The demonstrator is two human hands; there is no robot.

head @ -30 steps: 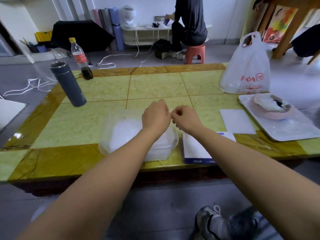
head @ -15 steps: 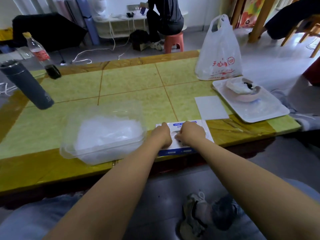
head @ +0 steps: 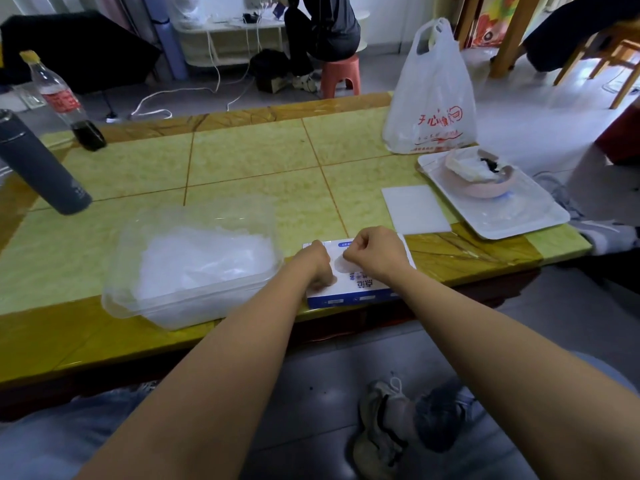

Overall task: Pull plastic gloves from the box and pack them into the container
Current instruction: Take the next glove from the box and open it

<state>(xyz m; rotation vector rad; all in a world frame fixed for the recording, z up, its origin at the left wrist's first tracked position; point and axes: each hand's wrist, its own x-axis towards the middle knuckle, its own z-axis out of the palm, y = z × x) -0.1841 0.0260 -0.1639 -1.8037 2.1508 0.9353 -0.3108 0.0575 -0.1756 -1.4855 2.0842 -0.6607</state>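
Observation:
A flat white and blue glove box (head: 363, 289) lies at the table's front edge. To its left stands a clear plastic container (head: 119, 306) holding a heap of crumpled clear gloves (head: 204, 258). My left hand (head: 317, 265) sits on the box's left end with fingers curled, thumb on the top face, holding it down. My right hand (head: 375, 251) is over the box's far side, fingertips pinched together at the oval opening (head: 339, 266), where a bit of clear glove shows. Whether the pinch has hold of the film is hard to see.
A grey flask (head: 41, 168) and a cola bottle (head: 65, 105) stand at the far left. A white card (head: 415, 209), a white tray (head: 519, 220) with a pink bowl (head: 485, 188) and a plastic bag (head: 433, 98) are on the right. A person sits beyond the table.
Both hands came from above the container down and right onto the glove box. In the last half second they stayed there, the right hand's fingers closing at the opening.

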